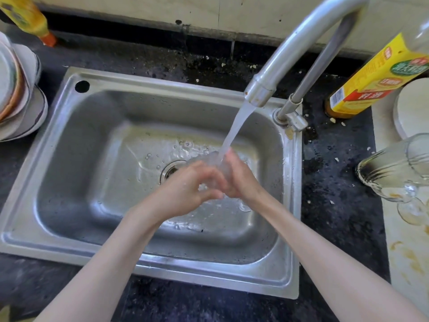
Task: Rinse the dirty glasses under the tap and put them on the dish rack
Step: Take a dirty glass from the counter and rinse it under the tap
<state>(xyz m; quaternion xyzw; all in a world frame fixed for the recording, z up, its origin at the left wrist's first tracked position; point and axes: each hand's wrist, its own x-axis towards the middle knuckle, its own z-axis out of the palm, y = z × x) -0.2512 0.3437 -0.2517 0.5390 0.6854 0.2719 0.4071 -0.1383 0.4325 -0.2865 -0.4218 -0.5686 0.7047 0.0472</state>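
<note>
Both hands meet over the middle of the sink, under the running water. The left hand (192,184) has its fingers curled around a clear glass (210,169), and the right hand (239,180) grips the same glass from the other side, its fingers bent around it. The glass is hard to see because it is transparent and the water blurs it; how it is tilted I cannot tell. The stream of water (234,131) falls from the tap (299,43) onto the glass and the fingers of the right hand.

Below the hands is the steel sink (76,159), wet at the bottom, with the drain (170,169) just beside the left hand. The tap stands at the back right corner of the sink.

On the right edge of the counter (336,182) another glass (392,168) lies on its side, with brown marks on its inside. Just behind it, near the back right of the counter, stands a bottle with a yellow label (371,84), and beside this a white plate (413,108). At the left edge of the counter is a stack of bowls and plates (18,98). At the back left corner is a yellow bottle with an orange cap (30,19).
</note>
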